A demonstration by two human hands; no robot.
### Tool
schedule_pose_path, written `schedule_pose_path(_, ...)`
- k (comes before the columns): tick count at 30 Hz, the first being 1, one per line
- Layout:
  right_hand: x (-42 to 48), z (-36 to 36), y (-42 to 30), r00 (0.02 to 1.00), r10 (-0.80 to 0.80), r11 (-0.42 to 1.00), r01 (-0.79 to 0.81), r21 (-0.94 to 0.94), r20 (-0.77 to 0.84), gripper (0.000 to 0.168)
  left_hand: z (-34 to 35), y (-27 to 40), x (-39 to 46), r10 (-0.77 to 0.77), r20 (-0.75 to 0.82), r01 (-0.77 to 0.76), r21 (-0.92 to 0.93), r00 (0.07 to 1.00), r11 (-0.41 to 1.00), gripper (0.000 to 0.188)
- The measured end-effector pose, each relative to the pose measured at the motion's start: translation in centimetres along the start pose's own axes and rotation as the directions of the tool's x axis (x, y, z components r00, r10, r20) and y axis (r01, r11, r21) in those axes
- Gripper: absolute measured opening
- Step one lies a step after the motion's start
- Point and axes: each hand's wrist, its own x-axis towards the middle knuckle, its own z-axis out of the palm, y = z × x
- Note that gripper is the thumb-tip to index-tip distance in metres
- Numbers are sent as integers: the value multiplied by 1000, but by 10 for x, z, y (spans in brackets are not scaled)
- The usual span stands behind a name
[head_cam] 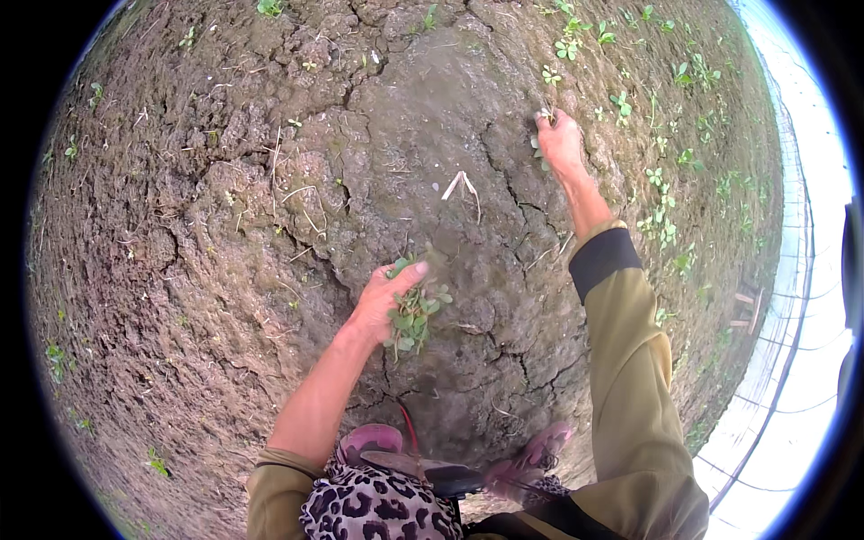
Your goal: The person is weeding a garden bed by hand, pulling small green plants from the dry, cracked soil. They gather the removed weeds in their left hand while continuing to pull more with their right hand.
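My left hand (388, 297) holds a bunch of small green leafy plants (413, 320), its thumb lying across the top of them, above the bare soil in front of my feet. Farther out to the right, my right hand (557, 131) is down at the ground with thumb and fingers closed on a small green seedling (547, 115). A few pale leaves show beside that hand's palm. Just beyond its fingertips another small seedling (551, 75) stands in the soil.
Cracked brown soil (432, 121) spreads all around, with more seedlings (661, 202) along the right. A bent dry stalk (462, 183) lies between my hands. Pink shoes (371, 439) are at the bottom. At the far right are a pale sheet wall with grid lines (796, 337) and reddish pieces (746, 310).
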Motion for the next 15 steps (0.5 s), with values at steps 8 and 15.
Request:
schedule_pose_path(8, -21, 14, -84, 967, -31, 672, -166, 721, 252, 15, 1, 5, -7, 29, -9, -29, 22, 1000, 999, 39)
schedule_pose_path(15, -18, 86, -202, 914, -270, 896, 125, 425, 302, 22, -7, 0, 0, -22, 96, 32, -104, 995, 994, 38)
